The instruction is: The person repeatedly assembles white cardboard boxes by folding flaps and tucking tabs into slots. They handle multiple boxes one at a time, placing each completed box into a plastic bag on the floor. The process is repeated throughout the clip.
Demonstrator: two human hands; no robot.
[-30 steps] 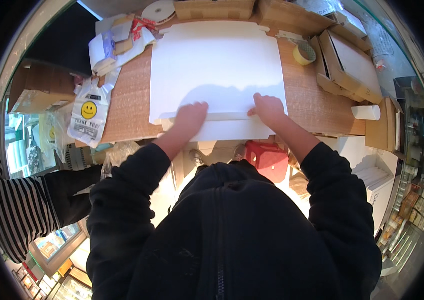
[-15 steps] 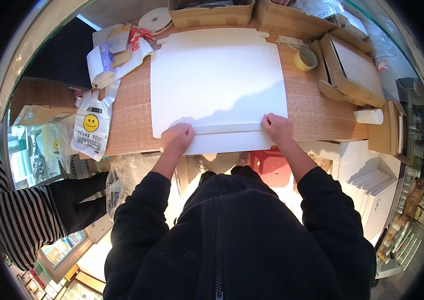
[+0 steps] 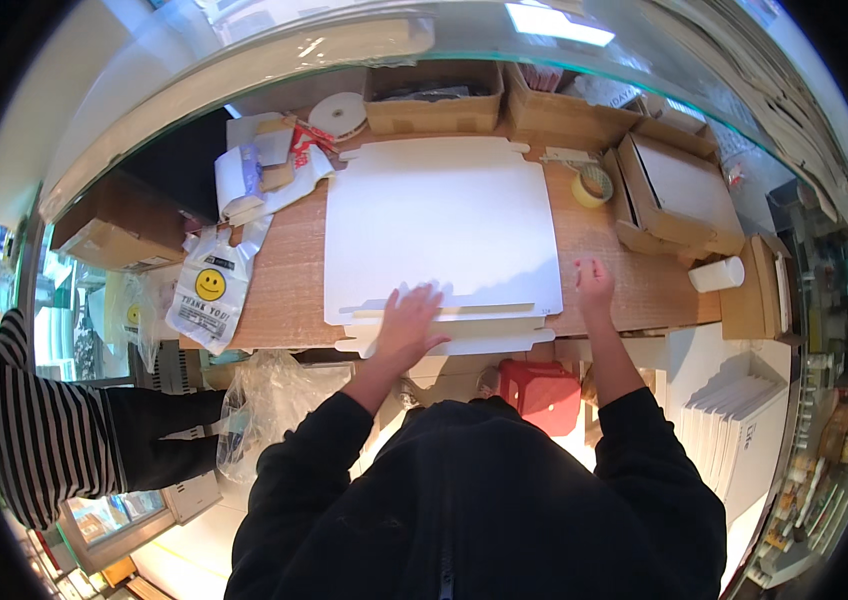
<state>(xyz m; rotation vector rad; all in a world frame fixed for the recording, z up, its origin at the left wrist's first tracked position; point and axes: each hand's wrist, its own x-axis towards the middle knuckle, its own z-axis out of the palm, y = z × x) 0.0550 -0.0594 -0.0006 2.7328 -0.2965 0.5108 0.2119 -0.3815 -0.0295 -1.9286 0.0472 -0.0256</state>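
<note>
A large white cardboard box blank (image 3: 439, 225) lies flat on the brown wooden table, with creased flaps along its near edge and small tabs at its corners. My left hand (image 3: 408, 325) is open, its fingers spread over the near-edge folds. Beyond the blank's right edge, my right hand (image 3: 595, 288) hovers over the wood with loosely bent fingers and nothing visible in it. A shadow falls across the near right part of the blank.
A tape roll (image 3: 592, 186) and brown cartons (image 3: 679, 190) stand right, beside a white cylinder (image 3: 717, 274). A smiley plastic bag (image 3: 210, 290) lies left. Open boxes (image 3: 434, 112) line the back under a glass edge. A red stool (image 3: 540, 392) is below; a person in stripes (image 3: 49, 435) stands left.
Both hands have let go of the near edge. The left has moved inward and opened over the folds; the right has gone rightward off the blank. The view has tilted up.
</note>
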